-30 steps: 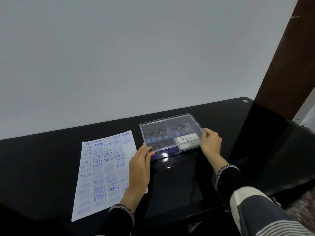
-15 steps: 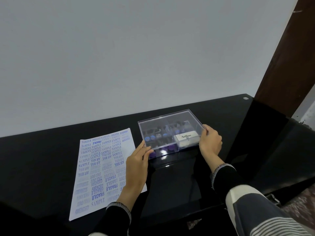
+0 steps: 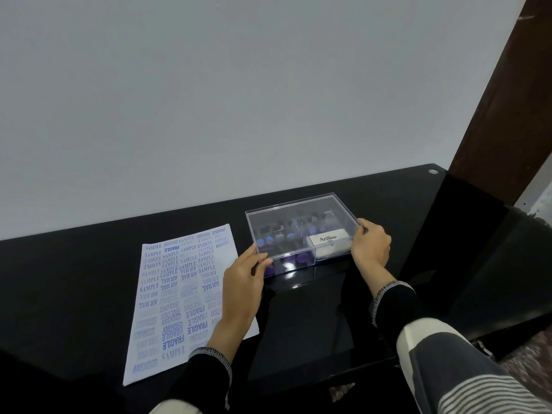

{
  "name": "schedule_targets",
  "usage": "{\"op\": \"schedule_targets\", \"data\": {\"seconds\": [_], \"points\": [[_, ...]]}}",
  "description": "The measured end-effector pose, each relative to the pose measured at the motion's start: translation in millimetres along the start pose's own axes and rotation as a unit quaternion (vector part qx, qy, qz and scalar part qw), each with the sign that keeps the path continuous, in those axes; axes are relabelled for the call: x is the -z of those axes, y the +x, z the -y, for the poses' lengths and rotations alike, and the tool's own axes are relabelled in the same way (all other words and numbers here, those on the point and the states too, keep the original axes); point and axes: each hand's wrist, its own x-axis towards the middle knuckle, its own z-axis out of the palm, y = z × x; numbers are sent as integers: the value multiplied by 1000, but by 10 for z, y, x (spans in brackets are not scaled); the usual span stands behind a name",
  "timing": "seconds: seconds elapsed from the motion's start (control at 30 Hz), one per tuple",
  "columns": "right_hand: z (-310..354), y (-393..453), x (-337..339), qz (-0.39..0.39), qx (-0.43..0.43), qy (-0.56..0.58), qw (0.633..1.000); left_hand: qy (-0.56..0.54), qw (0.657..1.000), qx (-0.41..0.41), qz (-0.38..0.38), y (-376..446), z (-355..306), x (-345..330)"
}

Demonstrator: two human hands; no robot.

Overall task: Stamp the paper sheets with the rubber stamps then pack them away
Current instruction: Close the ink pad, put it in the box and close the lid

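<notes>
A clear plastic box [image 3: 301, 215] with its lid on stands on the black table [image 3: 74, 279]. Inside it are several rubber stamps [image 3: 265, 242] with blue and purple tops and a white Artline ink pad [image 3: 328, 245]. My left hand [image 3: 243, 282] holds the box's near left corner, fingers on the side and thumb at the front. At the right edge, my right hand [image 3: 370, 246] grips the box with curled fingers. A paper sheet [image 3: 179, 294] covered with blue stamp prints lies left of the box, partly under my left wrist.
A white wall rises right behind the table. A dark wooden post [image 3: 504, 100] stands at the back right. The table's glossy right part [image 3: 478, 249] steps down toward the floor. My striped sleeve [image 3: 448, 369] fills the lower right.
Both hands stay on the box's two sides. The box and paper keep their places on the table; only my view has shifted slightly.
</notes>
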Motion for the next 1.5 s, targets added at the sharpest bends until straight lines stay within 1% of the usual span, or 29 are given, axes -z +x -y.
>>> {"op": "schedule_targets", "data": {"seconds": [0.07,0.13,0.2,0.27,0.33,0.37,0.43,0.5,0.57,0.63,0.7,0.83,0.9,0.97,1.07,1.23,1.4,1.5], "points": [[7,-18,13,1,-4,11,1000,24,999,-23,11,-4,56,17],[-16,-33,22,18,5,19,1000,35,998,-40,27,-9,95,55],[-79,-64,3,52,27,24,998,52,996,-44,54,-29,103,121],[-150,-158,-37,68,56,9,996,90,994,-38,52,-77,138,193],[-203,-332,-88,55,97,-25,993,132,991,-2,4,-137,216,299],[-227,-440,-119,46,122,-40,991,172,985,19,-26,-160,265,363],[-253,-661,-191,25,182,-73,980,260,960,83,-58,-199,346,520],[-238,-856,-274,21,236,-103,966,291,941,166,-51,-225,408,699],[-175,-1013,-344,55,255,-110,959,283,934,219,-22,-226,445,845],[-108,-1121,-396,96,248,-98,959,281,930,238,10,-206,453,953],[-65,-1179,-417,117,230,-79,963,296,918,262,31,-172,450,1052],[-54,-1196,-408,130,216,-71,965,351,873,337,47,-169,505,1246],[-68,-1210,-404,145,214,-57,964,352,861,364,42,-206,531,1289],[-75,-1238,-396,162,210,-44,963,358,858,366,31,-238,536,1292],[-70,-1262,-374,188,196,-43,961,332,869,368,19,-230,505,1273],[-76,-1256,-359,207,189,-56,958,273,875,399,32,-117,406,1267],[-76,-1262,-345,204,191,-55,958,196,886,421,-5,-20,464,1286],[-81,-1267,-355,189,205,-52,959,171,891,421,-10,-11,545,1280]]}}
